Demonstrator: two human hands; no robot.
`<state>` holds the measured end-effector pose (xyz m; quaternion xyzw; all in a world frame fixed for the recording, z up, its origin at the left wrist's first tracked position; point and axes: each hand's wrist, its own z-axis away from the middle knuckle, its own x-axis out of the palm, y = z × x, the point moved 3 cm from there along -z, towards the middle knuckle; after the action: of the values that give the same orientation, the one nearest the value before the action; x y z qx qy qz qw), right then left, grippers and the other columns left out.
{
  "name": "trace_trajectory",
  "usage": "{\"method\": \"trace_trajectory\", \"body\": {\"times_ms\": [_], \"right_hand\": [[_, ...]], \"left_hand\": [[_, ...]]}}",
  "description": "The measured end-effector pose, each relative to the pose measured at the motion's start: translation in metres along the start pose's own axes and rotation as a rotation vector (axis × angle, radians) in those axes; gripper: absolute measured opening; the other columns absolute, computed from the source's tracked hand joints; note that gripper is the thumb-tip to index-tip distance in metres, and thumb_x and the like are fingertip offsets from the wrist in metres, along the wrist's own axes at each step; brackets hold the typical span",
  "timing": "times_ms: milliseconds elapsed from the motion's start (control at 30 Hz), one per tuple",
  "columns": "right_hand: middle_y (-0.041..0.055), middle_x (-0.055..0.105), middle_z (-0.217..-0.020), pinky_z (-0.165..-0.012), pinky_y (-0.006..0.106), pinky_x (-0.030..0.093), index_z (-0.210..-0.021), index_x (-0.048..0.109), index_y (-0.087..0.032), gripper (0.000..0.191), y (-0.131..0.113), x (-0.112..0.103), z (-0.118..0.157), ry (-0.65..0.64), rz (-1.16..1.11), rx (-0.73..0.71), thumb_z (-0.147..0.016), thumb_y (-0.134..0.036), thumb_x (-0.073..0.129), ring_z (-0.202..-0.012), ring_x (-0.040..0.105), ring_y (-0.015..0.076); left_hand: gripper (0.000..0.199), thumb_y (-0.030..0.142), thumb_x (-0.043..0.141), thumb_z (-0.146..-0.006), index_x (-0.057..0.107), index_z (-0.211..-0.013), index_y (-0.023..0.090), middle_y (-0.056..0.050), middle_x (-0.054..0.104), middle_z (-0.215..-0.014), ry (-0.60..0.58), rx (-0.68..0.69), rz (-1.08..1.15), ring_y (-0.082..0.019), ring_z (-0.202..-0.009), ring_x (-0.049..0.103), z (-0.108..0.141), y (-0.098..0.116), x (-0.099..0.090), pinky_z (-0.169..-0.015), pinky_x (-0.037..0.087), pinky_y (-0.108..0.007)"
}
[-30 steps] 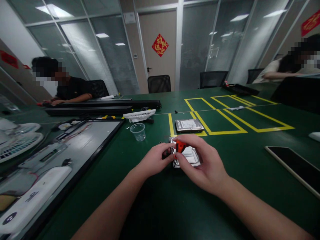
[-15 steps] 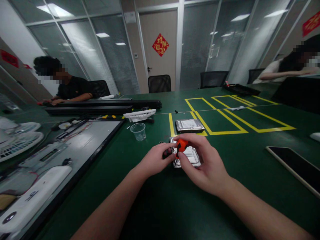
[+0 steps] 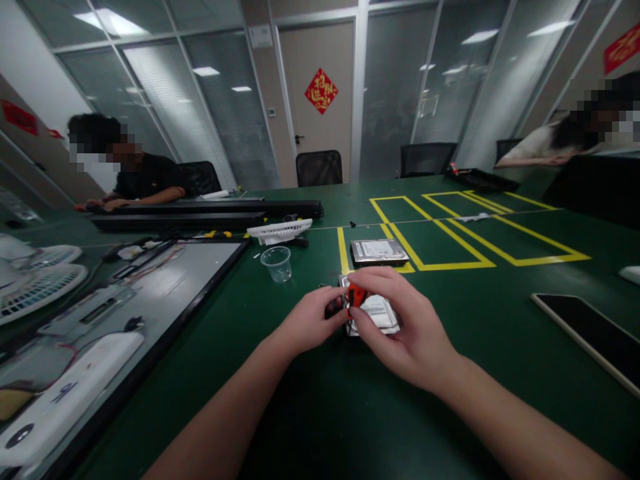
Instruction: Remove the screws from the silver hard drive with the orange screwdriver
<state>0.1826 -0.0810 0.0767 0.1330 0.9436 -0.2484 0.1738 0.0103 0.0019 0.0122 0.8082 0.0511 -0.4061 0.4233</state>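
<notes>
In the middle of the view lies a silver hard drive (image 3: 377, 312), partly covered by my hands. My right hand (image 3: 413, 320) curls over it, thumb and fingers closed round the orange-and-black handle of a screwdriver (image 3: 357, 297); its tip is hidden. At the drive's left side, my left hand (image 3: 315, 317) is closed, thumb and fingers meeting close to the handle. Something small and dark shows between those fingers, too hidden to name. Just beyond sits a second hard drive (image 3: 379, 252), label up. A clear plastic cup (image 3: 277, 264) stands farther left.
Left, a large flat panel (image 3: 200, 263) carries parts and a white casing (image 3: 75, 387). White fan-like grilles (image 3: 45, 290) lie beyond it. A phone (image 3: 595, 337) is at right. Yellow tape (image 3: 455, 265) marks the green table. Two people sit across, one behind long black bars (image 3: 210, 212).
The screwdriver handle has turned and shifted slightly left in my right hand, whose fingers have moved with it. My left hand stays nearly still. The person at right has shifted their arm.
</notes>
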Motion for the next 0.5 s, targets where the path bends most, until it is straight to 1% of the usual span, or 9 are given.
{"method": "trace_trajectory", "body": {"times_ms": [100, 200, 300, 400, 500], "right_hand": [[0.0086, 0.067, -0.126, -0.098, 0.042, 0.061, -0.141, 0.060, -0.029, 0.051, 0.0021, -0.0007, -0.0006, 0.017, 0.022, 0.006, -0.095, -0.012, 0.072, -0.116, 0.068, 0.0238], [0.0081, 0.068, -0.124, -0.097, 0.040, 0.061, -0.140, 0.060, -0.028, 0.049, 0.0037, -0.0002, 0.0003, 0.033, 0.038, 0.007, -0.096, -0.011, 0.071, -0.113, 0.068, 0.0226], [0.0075, 0.070, -0.125, -0.097, 0.037, 0.061, -0.144, 0.057, -0.027, 0.052, 0.0045, 0.0014, 0.0027, 0.029, 0.037, 0.024, -0.096, -0.010, 0.068, -0.110, 0.070, 0.0211], [0.0069, 0.071, -0.124, -0.094, 0.035, 0.061, -0.147, 0.053, -0.027, 0.055, 0.0053, 0.0018, 0.0045, 0.020, 0.025, 0.053, -0.096, -0.011, 0.068, -0.105, 0.072, 0.0195], [0.0072, 0.070, -0.124, -0.095, 0.036, 0.061, -0.144, 0.056, -0.027, 0.054, 0.0052, 0.0003, 0.0032, 0.024, 0.040, 0.031, -0.095, -0.014, 0.073, -0.107, 0.070, 0.0204]], "left_hand": [[0.029, 0.032, 0.066, -0.102, 0.073, -0.127, 0.021, -0.008, 0.076, -0.114, -0.002, 0.009, -0.011, -0.027, -0.101, 0.069, 0.0002, -0.0001, -0.0005, -0.088, 0.054, -0.037], [0.028, 0.033, 0.066, -0.102, 0.073, -0.126, 0.021, -0.008, 0.076, -0.115, 0.014, 0.018, -0.015, -0.027, -0.102, 0.069, 0.0001, -0.0009, -0.0002, -0.092, 0.054, -0.038], [0.027, 0.031, 0.067, -0.101, 0.073, -0.125, 0.021, -0.007, 0.076, -0.116, 0.008, 0.007, -0.004, -0.027, -0.104, 0.069, -0.0001, -0.0026, 0.0010, -0.097, 0.054, -0.040], [0.029, 0.032, 0.068, -0.100, 0.072, -0.126, 0.021, -0.008, 0.075, -0.117, 0.002, -0.010, -0.013, -0.028, -0.105, 0.069, 0.0000, -0.0045, 0.0013, -0.098, 0.054, -0.041], [0.030, 0.036, 0.067, -0.101, 0.072, -0.127, 0.020, -0.009, 0.075, -0.119, 0.004, -0.009, -0.023, -0.029, -0.106, 0.069, 0.0002, -0.0046, 0.0003, -0.096, 0.054, -0.041]]}}
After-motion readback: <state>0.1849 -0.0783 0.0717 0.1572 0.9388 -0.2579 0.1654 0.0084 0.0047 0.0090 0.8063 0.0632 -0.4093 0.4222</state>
